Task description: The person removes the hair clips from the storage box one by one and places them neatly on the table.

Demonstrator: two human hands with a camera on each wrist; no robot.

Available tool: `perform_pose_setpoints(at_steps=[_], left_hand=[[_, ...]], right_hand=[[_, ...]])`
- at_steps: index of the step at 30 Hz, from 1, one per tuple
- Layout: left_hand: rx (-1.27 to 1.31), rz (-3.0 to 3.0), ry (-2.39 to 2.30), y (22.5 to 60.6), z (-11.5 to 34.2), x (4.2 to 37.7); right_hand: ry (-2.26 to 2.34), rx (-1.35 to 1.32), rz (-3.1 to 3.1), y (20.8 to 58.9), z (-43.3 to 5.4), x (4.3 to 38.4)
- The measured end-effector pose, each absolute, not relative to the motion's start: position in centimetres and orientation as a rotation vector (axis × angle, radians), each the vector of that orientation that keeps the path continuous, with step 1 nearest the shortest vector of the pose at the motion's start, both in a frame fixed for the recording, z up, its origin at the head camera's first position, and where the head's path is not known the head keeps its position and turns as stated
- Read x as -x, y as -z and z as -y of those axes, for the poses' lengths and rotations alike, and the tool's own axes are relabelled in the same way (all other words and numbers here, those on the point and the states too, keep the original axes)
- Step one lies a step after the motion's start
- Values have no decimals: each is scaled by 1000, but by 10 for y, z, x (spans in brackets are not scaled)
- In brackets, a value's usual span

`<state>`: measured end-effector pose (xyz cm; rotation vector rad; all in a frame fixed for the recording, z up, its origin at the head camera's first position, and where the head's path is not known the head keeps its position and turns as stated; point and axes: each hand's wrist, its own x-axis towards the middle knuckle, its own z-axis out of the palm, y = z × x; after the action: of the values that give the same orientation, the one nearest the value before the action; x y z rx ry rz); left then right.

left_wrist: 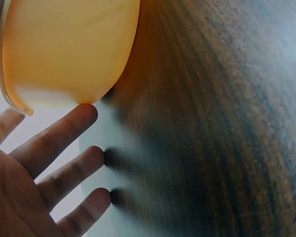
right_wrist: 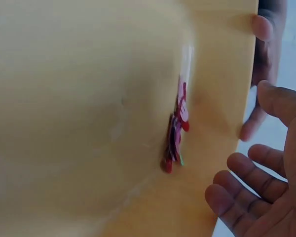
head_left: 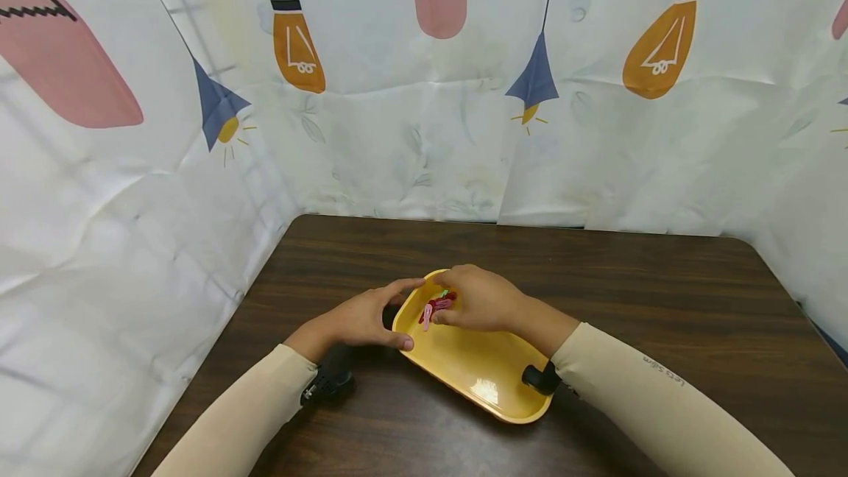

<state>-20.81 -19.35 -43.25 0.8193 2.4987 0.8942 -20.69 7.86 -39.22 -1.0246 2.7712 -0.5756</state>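
Note:
A yellow tray lies slantwise on the table. Against the wall at its far left end sits a small cluster of red and pink hair clips, with a bit of green among them. My left hand reaches around that end, fingers mostly straight. Its fingertips touch the tray's outside in the left wrist view, and its thumb lies along the near rim. Over the tray, my right hand hovers right beside the clips. The right wrist view shows its fingers loosely bent, holding nothing, apart from the clips.
The dark wood-grain table extends on both sides of the tray. A white printed curtain hangs behind the table and along its left side. A black wrist camera on the right arm hangs over the tray's near right end.

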Motion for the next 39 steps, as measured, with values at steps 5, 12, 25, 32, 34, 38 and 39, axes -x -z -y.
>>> perform_pose_setpoints(at_steps=[5, 12, 25, 32, 34, 38, 39], left_hand=[[-817, -2490, -900, 433, 193, 208], [-826, -2492, -892, 432, 192, 207], [-841, -2489, -904, 433, 193, 207], [-843, -2487, -911, 434, 194, 208], [-842, -2486, -911, 434, 195, 208], [-843, -2486, -911, 435, 195, 208], [-842, -2487, -911, 435, 195, 209]], right_hand=[[626, 1090, -2717, 400, -73, 207], [512, 1088, -2750, 408, -69, 204], [493, 1060, -2751, 419, -61, 207], [470, 1047, -2755, 421, -57, 209], [474, 1049, -2750, 422, -56, 209], [466, 1049, -2746, 425, -55, 211], [464, 1047, -2746, 425, -55, 211]])
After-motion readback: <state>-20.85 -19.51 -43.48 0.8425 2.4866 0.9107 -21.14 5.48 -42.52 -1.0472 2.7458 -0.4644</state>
